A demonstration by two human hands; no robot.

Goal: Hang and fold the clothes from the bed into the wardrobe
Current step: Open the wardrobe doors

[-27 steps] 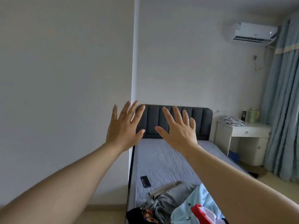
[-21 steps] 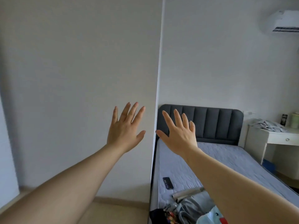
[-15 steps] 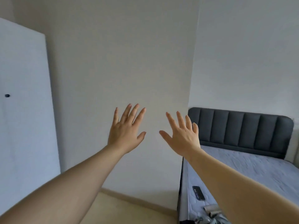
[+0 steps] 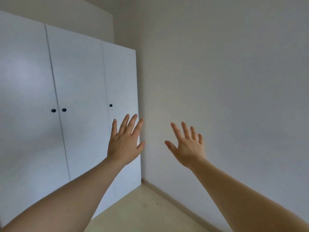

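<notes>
**Head view, arms extended.** I hold out the left hand (image 4: 124, 144) and the right hand (image 4: 188, 149), each with fingers straight and spread, back toward me, holding nothing and touching nothing. The left hand shows in front of the wardrobe (image 4: 80, 97), near its right edge. The right hand shows in front of the bare wall (image 4: 225, 97). All three white wardrobe doors are closed. A pair of dark knobs (image 4: 58, 110) sits at the seam of the two left doors, and a single knob (image 4: 110, 105) on the third. The clothes and the bed are out of view. By my judgement no garment is yet taken up. The next move calls for pinching a knob to open a door, or turning to the bed to gather clothes.
</notes>
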